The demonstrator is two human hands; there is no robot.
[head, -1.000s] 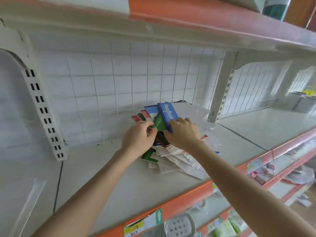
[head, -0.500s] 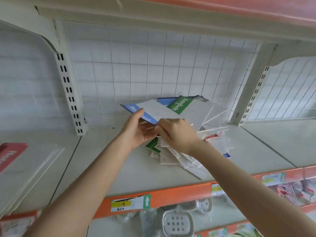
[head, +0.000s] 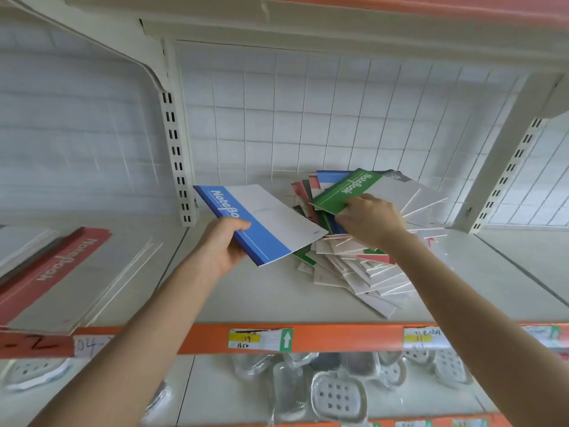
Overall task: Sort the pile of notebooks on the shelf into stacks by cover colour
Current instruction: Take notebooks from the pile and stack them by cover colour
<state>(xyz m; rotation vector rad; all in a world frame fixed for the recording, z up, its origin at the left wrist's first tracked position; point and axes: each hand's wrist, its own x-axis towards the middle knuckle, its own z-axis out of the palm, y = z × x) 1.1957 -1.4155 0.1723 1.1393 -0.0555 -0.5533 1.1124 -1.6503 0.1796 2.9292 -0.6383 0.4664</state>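
Note:
My left hand (head: 223, 248) grips a blue-and-white notebook (head: 264, 221) by its spine end, lifted clear of the shelf to the left of the pile. A messy pile of notebooks (head: 354, 260) with red, green, blue and grey covers lies on the shelf (head: 261, 297). On top of it sits a green-and-grey notebook (head: 354, 189), and my right hand (head: 371, 221) pinches its near corner. In the bay to the left lies a red-and-white notebook (head: 58, 266) on a flat stack.
A white slotted upright (head: 178, 167) divides the left bay from this one, and another upright (head: 505, 177) stands at the right. A wire grid backs the shelf. The orange front edge (head: 338, 337) carries price labels. Packaged soap dishes (head: 337, 396) fill the shelf below.
My left hand has drawn the blue notebook out of the pile and leftward. My right hand let it go and took hold of the green notebook on top. The view has shifted left.

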